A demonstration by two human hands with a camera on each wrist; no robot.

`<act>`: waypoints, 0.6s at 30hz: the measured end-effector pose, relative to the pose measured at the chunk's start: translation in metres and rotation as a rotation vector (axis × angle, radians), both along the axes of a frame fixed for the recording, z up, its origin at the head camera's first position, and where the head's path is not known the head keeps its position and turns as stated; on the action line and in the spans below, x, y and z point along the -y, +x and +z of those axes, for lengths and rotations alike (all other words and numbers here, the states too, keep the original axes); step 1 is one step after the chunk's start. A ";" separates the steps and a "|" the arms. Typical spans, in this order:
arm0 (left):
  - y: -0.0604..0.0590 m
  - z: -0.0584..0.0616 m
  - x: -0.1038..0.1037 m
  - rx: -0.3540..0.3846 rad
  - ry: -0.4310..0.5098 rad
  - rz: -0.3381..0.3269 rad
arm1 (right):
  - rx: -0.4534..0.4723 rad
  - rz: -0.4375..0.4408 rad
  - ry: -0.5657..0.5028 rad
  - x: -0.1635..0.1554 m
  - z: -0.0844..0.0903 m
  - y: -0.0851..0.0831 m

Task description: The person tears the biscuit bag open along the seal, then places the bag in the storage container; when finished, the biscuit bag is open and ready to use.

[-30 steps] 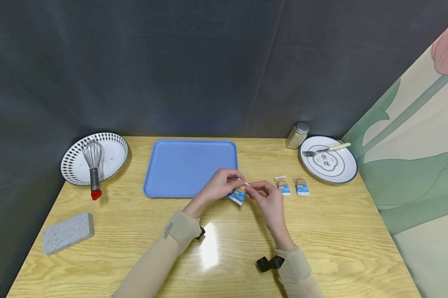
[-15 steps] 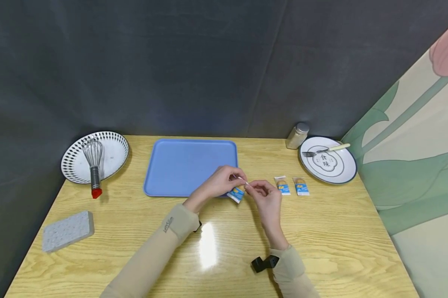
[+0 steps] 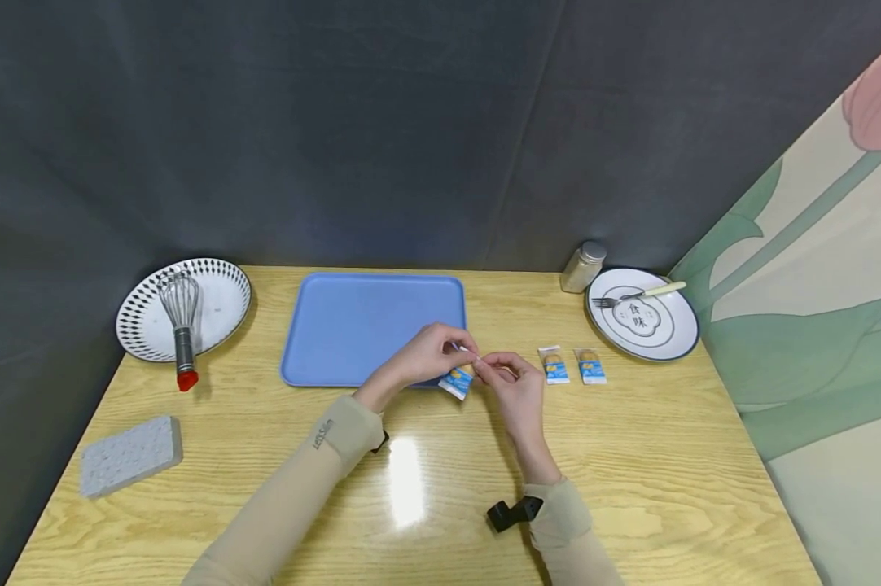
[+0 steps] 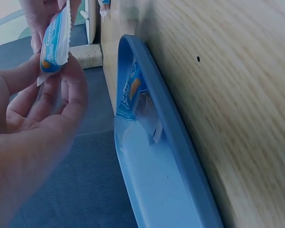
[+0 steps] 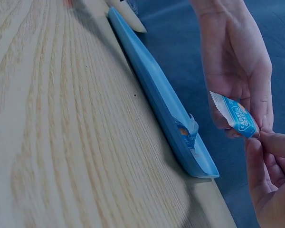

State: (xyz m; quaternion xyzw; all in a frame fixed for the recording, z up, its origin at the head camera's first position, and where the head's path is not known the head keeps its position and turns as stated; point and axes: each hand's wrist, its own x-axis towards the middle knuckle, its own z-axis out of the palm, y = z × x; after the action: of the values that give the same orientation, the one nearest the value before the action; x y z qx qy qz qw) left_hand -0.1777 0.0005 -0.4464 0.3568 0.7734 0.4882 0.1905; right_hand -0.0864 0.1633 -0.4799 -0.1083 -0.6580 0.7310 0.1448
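Note:
Between both hands, a small blue-and-clear biscuit packet (image 3: 457, 382) with a crimped white edge is held by its upper end. My left hand (image 3: 429, 358) pinches it over the near right corner of the blue tray (image 3: 360, 325). Fingers of my right hand (image 3: 517, 400) pinch the same end from the right side, close to the left fingertips. In the right wrist view the packet (image 5: 235, 114) looks whole, its far end free. A crumpled blue-and-clear wrapper (image 4: 137, 97) lies in the tray corner in the left wrist view; the left hand hides it from the head view.
Two more biscuit packets (image 3: 554, 366) lie right of the hands. Behind them stand a capped shaker jar (image 3: 583, 267) and a white plate (image 3: 668, 325) bearing a fork (image 3: 638, 295). At left are a patterned plate (image 3: 224, 305) with a whisk (image 3: 182, 325) and a grey sponge-like block (image 3: 131, 456).
Both hands have shifted slightly left in the head view, the packet between them, while the fingers keep their pinch. The hanging packet has swung a little. The other objects stay put.

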 end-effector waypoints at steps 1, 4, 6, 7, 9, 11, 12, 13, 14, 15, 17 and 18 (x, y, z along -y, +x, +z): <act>0.000 0.000 0.000 -0.009 0.004 -0.004 | 0.004 0.004 -0.005 0.000 0.000 0.000; -0.001 -0.001 0.001 -0.033 0.008 -0.013 | 0.013 0.008 -0.008 0.002 0.000 -0.001; -0.001 -0.002 0.001 -0.020 0.009 -0.008 | 0.012 0.005 -0.003 0.004 0.000 -0.001; 0.000 -0.003 0.000 -0.004 0.007 0.001 | 0.008 0.001 0.006 0.005 0.001 -0.001; 0.002 -0.003 -0.001 0.045 0.008 0.029 | -0.003 -0.009 0.035 0.006 0.001 -0.002; 0.005 -0.004 -0.002 0.112 0.015 0.068 | -0.021 -0.020 0.077 0.008 0.001 -0.003; 0.007 -0.004 -0.003 0.139 0.022 0.090 | -0.031 -0.025 0.105 0.009 0.001 -0.004; 0.009 -0.004 -0.004 0.166 0.028 0.113 | -0.037 -0.031 0.139 0.010 0.001 -0.005; 0.011 -0.005 -0.005 0.191 0.037 0.136 | -0.042 -0.036 0.169 0.011 0.001 -0.006; 0.012 -0.005 -0.005 0.213 0.045 0.157 | -0.045 -0.041 0.201 0.012 0.001 -0.007; 0.015 -0.005 -0.006 0.246 0.050 0.198 | -0.038 -0.047 0.257 0.013 0.000 -0.009; 0.016 -0.005 -0.007 0.254 0.051 0.214 | -0.034 -0.048 0.276 0.014 0.000 -0.009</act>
State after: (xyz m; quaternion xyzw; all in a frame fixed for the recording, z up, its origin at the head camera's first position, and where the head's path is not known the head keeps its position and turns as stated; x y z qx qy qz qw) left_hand -0.1617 0.0073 -0.4512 0.2125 0.7641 0.5662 0.2245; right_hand -0.0955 0.1494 -0.4802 -0.0906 -0.7469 0.6316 0.1870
